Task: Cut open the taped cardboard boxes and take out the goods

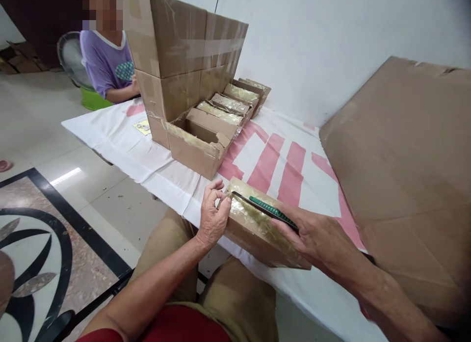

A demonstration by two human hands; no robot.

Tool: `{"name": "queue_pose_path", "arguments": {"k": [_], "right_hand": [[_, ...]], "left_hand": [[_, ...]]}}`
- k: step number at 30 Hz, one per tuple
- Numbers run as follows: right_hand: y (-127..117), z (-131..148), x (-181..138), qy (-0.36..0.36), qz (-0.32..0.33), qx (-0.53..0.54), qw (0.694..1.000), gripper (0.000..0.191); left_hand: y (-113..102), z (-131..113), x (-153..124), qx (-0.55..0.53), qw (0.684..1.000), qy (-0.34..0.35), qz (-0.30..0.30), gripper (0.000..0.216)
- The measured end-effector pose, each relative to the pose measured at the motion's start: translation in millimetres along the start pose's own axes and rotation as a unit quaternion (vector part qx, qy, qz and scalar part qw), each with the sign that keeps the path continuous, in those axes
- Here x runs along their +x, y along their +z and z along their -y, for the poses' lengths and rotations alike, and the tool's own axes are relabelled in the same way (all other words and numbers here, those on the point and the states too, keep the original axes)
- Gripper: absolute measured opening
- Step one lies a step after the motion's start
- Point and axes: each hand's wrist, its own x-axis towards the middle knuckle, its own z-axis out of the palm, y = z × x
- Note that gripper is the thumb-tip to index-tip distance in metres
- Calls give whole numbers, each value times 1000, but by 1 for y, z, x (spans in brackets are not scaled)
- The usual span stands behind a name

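At table's [320, 293] near edge | 1 carton [257, 241] | right hand [307, 229] gripping 1 cutter [270, 208] | left hand [213, 214] pinched, hold unclear

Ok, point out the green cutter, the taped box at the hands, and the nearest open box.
Green cutter [271, 211]: head view, on its ridged handle.
Taped box [257, 241]: head view, on its brown side.
Open box [194, 152]: head view, on its near outer wall.

Bright, diffuse light, soft shadows; glare streaks the floor [68, 155] left of the tabletop [320, 195] and glints on tape [221, 46] above it; edges stretch, dark beyond its right.
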Motion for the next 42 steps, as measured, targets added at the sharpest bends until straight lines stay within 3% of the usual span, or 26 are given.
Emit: {"name": "queue_pose_path", "arguments": {"k": [10,14,17,21,32,35,39,42], "right_hand": [[-21,-19,33,31,128,167,977,49],[-19,-24,34,42,138,234,961,49],[-15,-28,29,49,107,261,958,49],[-9,-28,27,41,74,260,962,47],[-3,-30,32,2,92,125,988,44],[-5,-31,35,-3,118,155,981,45],[-8,-38,36,14,175,266,948,51],[-9,-41,33,15,175,234,956,48]], "left_hand": [[1,3,4,24,999,12,-18,16],[0,2,3,23,999,24,-19,16],[1,3,2,19,999,27,-19,16],[2,4,2,19,999,27,-15,16],[2,1,1,50,997,39,-31,12],[1,1,0,51,997,40,-31,13],[1,1,0,61,997,41,-33,13],[2,1,1,68,996,42,-32,13]]}}
